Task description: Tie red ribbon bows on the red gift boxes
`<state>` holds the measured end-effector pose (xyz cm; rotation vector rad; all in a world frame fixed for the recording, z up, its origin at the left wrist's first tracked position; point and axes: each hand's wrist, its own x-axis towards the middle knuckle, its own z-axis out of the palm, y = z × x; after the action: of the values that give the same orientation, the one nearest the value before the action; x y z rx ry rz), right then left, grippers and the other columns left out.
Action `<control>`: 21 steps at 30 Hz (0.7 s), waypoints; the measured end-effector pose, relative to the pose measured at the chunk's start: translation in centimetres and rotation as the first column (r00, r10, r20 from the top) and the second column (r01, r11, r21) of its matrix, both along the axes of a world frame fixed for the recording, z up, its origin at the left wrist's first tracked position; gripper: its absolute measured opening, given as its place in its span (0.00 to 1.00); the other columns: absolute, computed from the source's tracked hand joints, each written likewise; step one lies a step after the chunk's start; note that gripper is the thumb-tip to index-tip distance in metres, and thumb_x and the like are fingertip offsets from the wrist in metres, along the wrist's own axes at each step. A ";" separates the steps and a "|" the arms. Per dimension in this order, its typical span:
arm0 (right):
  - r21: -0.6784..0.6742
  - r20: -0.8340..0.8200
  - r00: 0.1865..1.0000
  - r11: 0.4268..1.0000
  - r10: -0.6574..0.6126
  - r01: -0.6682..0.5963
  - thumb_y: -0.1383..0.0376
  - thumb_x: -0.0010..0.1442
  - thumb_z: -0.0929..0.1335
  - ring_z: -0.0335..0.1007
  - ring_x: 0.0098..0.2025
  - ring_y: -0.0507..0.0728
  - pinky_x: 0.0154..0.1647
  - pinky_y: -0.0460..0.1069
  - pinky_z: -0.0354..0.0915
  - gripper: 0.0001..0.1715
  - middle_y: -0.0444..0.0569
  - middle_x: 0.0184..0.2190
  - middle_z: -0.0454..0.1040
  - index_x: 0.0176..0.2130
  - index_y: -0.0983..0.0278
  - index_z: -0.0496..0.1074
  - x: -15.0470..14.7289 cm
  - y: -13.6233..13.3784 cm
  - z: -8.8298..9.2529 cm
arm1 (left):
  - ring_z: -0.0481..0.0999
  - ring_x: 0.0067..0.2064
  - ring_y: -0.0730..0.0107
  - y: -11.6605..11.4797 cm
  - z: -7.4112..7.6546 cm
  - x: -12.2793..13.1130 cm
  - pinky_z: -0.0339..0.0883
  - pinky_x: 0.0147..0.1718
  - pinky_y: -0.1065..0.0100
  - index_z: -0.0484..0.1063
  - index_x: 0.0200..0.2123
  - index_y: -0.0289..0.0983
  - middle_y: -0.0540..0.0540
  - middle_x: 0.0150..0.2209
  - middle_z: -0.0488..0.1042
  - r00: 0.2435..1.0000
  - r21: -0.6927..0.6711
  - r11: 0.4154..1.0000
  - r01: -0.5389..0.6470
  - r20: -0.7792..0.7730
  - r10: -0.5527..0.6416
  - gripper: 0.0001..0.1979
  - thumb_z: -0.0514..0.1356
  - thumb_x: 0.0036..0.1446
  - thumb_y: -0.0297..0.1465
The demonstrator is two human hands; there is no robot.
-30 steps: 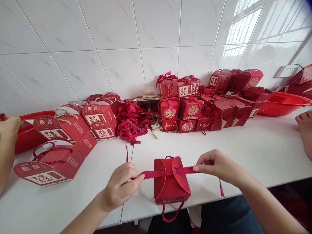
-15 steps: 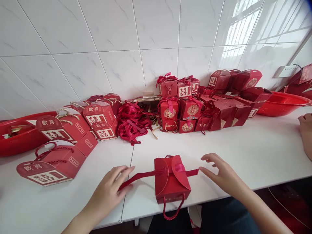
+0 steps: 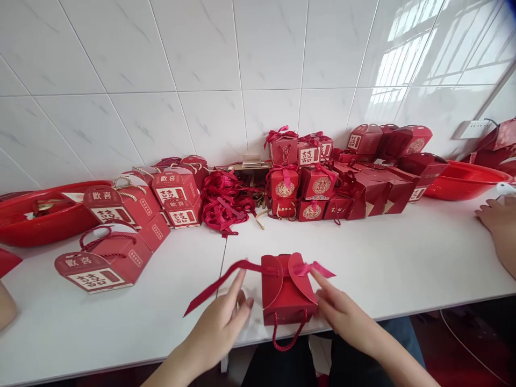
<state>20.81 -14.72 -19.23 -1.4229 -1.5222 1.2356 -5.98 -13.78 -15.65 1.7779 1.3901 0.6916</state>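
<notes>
A small red gift box (image 3: 291, 295) stands near the table's front edge, its curved top flaps folded together and a rope handle hanging at the front. Through the flaps runs a red ribbon (image 3: 217, 285), one tail reaching left and a shorter, pinker tail to the right. My left hand (image 3: 221, 325) is left of the box, its raised index finger under the long tail, thumb apart, grasping nothing. On the other side my right hand (image 3: 342, 314) points its index finger at the short tail, touching or almost touching it. Its lower fingers are partly hidden beside the box.
Red boxes with rope handles (image 3: 100, 271) stand at the left beside a red basin (image 3: 48, 236). A ribbon heap (image 3: 226, 207) and stacked gift boxes (image 3: 318, 183) line the wall. Another basin (image 3: 463, 183) and another person's hand (image 3: 497, 217) are at right; an arm shows far left.
My left hand has let go of the long ribbon tail and moved right, beneath it. My right hand has come left to the box. The short tail now lies twisted, its pinker side showing.
</notes>
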 end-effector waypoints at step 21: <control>-0.369 -0.888 0.150 0.869 -0.434 0.330 0.64 0.46 0.77 0.60 0.24 0.47 0.19 0.41 0.58 0.12 0.39 0.21 0.63 0.28 0.62 0.71 -0.3 1.4 2.0 | 0.74 0.27 0.71 1.6 0.2 0.8 0.60 0.18 0.74 0.71 0.26 0.35 0.51 0.29 0.72 0.450 -0.361 0.873 -0.326 0.753 0.480 0.13 0.71 0.42 0.36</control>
<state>20.48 -13.29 -17.25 -0.6479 -0.1647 1.3911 -5.17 -12.18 -15.42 0.7109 1.1064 1.4109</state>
